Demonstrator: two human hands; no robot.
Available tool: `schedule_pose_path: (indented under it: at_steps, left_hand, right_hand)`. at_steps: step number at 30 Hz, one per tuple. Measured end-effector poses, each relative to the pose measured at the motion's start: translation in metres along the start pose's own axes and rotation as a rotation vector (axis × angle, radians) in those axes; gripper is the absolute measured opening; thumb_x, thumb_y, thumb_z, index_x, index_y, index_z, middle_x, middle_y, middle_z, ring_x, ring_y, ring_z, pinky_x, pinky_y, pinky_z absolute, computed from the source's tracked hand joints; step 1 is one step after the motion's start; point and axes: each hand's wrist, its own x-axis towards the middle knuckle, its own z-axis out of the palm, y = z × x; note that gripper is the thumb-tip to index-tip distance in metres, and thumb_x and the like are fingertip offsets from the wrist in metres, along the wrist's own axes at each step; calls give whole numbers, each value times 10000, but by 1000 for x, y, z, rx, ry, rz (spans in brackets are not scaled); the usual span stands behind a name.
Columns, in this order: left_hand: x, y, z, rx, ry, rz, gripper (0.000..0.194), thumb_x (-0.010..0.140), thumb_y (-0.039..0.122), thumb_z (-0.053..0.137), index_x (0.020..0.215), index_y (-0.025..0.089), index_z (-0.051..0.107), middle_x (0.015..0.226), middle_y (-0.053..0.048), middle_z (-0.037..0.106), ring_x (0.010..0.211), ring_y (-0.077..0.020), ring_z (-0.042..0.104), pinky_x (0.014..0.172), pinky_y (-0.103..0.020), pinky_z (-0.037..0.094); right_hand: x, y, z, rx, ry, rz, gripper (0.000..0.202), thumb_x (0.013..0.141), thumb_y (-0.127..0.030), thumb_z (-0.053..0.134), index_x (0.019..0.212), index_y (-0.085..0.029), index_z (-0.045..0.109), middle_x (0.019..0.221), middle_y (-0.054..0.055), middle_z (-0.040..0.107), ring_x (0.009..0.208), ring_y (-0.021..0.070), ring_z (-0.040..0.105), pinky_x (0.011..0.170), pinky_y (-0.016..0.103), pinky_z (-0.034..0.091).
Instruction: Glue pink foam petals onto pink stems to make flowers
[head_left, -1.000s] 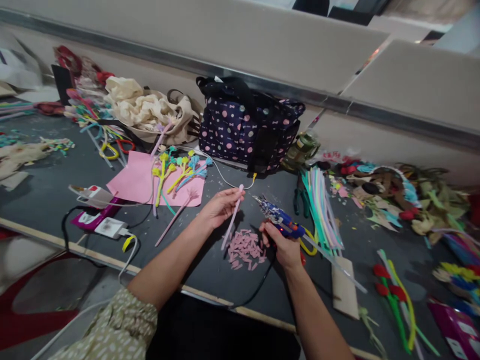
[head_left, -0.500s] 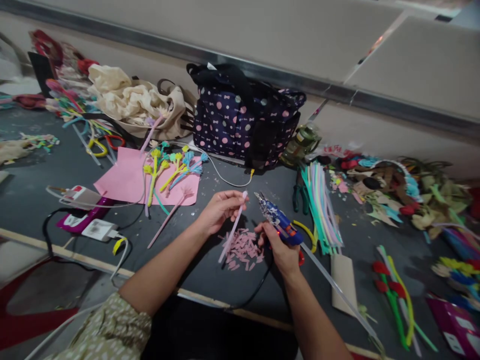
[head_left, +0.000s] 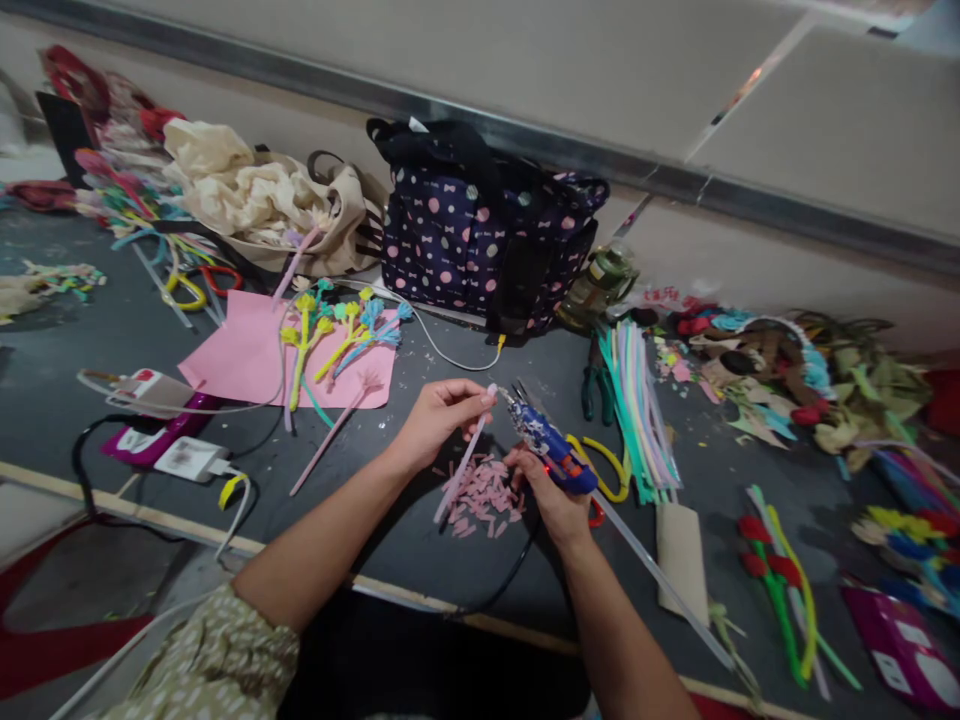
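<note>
My left hand (head_left: pixel 444 420) pinches a pale pink stick (head_left: pixel 463 470) near its top end, and the stick slants down toward me. My right hand (head_left: pixel 553 500) is wrapped round a blue glue gun (head_left: pixel 551 440), whose nozzle points left and is at or very near the stick's top; actual contact is too small to tell. A long clear glue stick (head_left: pixel 660 575) runs out of the gun's back. Small pink pieces (head_left: pixel 487 497) lie heaped on the dark table (head_left: pixel 420 545) beneath my hands.
Finished stems lie on a pink sheet (head_left: pixel 225 350) at left. Behind stands a dark patterned bag (head_left: pixel 465 235). To the right are pliers (head_left: pixel 598 385), pastel sticks (head_left: pixel 637 400), yellow-handled scissors (head_left: pixel 615 470) and a beige roll (head_left: pixel 681 560). A black cord crosses the table's front edge.
The glue gun in my right hand has moved left, bringing its nozzle up to the top of the pink stick. My left hand keeps its pinch. The whole view has shifted slightly.
</note>
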Motion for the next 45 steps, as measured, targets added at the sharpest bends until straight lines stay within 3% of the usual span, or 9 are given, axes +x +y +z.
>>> schedule_pose_path:
  at_steps: [13, 45]
  left_hand:
    - [0, 0, 0, 71, 29, 48, 263, 705, 396, 763, 788, 152, 708, 643, -15, 660, 487, -74, 512, 482, -198, 399]
    - [1, -2, -2, 163, 19, 102, 307, 724, 436, 742, 796, 140, 705, 650, -10, 652, 512, -76, 517, 487, -193, 401]
  right_hand:
    - [0, 0, 3, 51, 27, 86, 298, 704, -453, 774, 741, -174, 676, 592, 12, 666, 410, 118, 551, 389, 239, 485]
    - [-1, -1, 4, 83, 51, 103, 310, 687, -430, 788, 686, -154, 646, 516, -7, 616, 387, 107, 541, 377, 213, 463]
